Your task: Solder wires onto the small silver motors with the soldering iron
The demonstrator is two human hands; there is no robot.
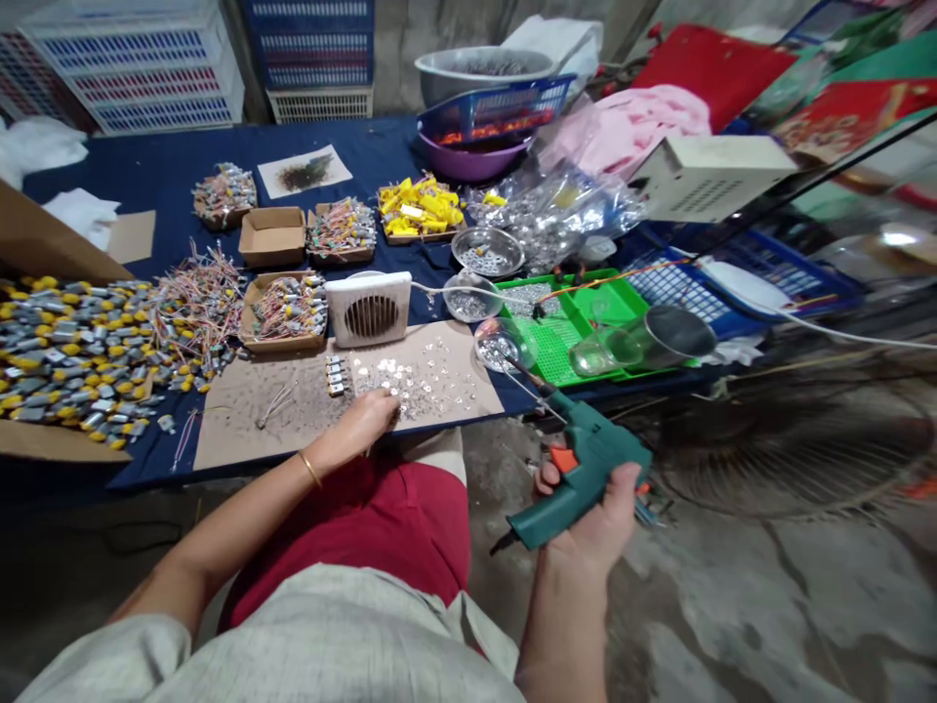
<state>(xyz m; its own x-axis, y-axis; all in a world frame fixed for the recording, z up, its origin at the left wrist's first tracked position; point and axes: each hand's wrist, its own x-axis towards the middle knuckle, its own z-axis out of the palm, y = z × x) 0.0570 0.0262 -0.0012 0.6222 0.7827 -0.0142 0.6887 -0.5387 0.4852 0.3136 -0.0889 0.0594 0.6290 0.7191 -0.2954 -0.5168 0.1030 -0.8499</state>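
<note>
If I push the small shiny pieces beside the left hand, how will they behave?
The small shiny pieces look thin and flat, so they would probably slide rather than roll. Their metallic gleam suggests they're stiff. Lying loose on the cardboard, they could scatter easily.

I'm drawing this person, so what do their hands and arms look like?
The left hand and right hand wear no gloves. A thin, gold-coloured bangle circles the left wrist; the right wrist shows none. The left sleeve is short, loose and pale greyish.
</note>
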